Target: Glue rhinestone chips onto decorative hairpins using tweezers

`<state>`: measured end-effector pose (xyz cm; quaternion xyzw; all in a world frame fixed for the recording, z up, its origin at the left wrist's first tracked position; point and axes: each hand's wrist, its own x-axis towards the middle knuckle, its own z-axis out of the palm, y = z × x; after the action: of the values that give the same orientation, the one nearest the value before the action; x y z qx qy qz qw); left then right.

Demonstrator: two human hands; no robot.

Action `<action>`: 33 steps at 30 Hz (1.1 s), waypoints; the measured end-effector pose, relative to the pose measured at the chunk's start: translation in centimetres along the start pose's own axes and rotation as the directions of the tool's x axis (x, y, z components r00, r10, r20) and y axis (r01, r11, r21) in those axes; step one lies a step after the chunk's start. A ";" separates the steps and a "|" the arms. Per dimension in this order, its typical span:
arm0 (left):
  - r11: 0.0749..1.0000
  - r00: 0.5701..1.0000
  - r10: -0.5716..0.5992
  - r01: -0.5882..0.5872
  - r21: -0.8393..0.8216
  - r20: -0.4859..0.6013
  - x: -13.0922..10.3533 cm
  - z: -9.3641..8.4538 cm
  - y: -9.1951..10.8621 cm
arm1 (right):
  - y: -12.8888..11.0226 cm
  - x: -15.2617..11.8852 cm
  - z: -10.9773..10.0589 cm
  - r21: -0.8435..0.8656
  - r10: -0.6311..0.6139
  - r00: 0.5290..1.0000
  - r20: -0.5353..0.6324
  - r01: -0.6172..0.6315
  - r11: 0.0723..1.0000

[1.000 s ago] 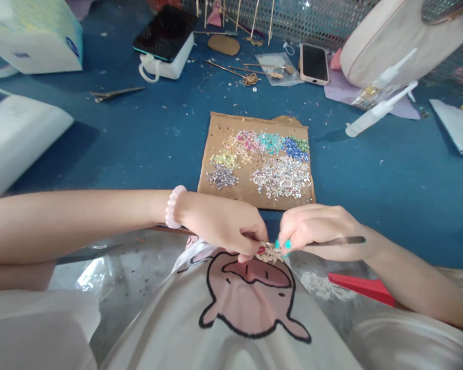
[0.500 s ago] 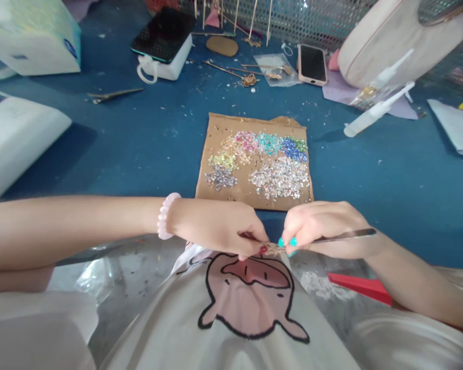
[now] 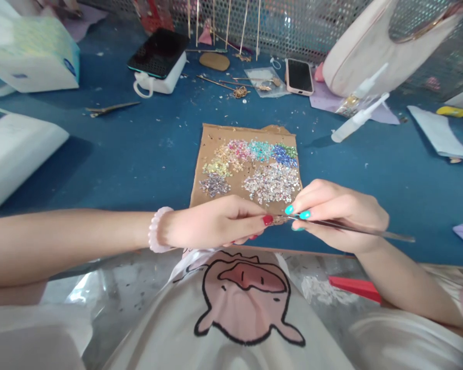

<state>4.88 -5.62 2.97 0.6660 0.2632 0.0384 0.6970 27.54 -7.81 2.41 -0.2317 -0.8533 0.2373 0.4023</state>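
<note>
My left hand (image 3: 216,222) pinches a small gold-coloured openwork ornament (image 3: 280,219) between thumb and fingers, just past the table's front edge. In my right hand (image 3: 341,213) are slim metal tweezers (image 3: 374,233), held like a pen, with their tips at the ornament. Whether a stone sits between the tips is too small to tell. Behind both hands lies a cardboard sheet (image 3: 206,137) bearing loose rhinestones sorted by colour. The clear ones (image 3: 272,183) form the largest patch, nearest the ornament. My fingers cover part of the ornament.
Metal hair sticks (image 3: 239,92), a small plastic bag (image 3: 268,88) and a phone (image 3: 299,77) lie at the back. A white applicator bottle (image 3: 358,119) is to the right. Scissors (image 3: 111,109), a tissue box (image 3: 42,61) and a white box (image 3: 19,154) occupy the left.
Both hands have moved up and away from my lap, over the table edge towards the cardboard. The left hand has turned, showing its thumb. The tweezers stay at the ornament.
</note>
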 end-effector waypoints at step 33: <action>0.992 0.992 0.120 -0.119 0.029 -0.029 -0.1 0.5 -0.7 | -0.1 0.1 0.2 -0.129 -0.112 0.994 -0.014 0.109 0.986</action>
<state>4.81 -6.22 2.34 0.6892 0.2341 0.0867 0.6802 27.34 -7.83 2.44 -0.2119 -0.8741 0.1570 0.4080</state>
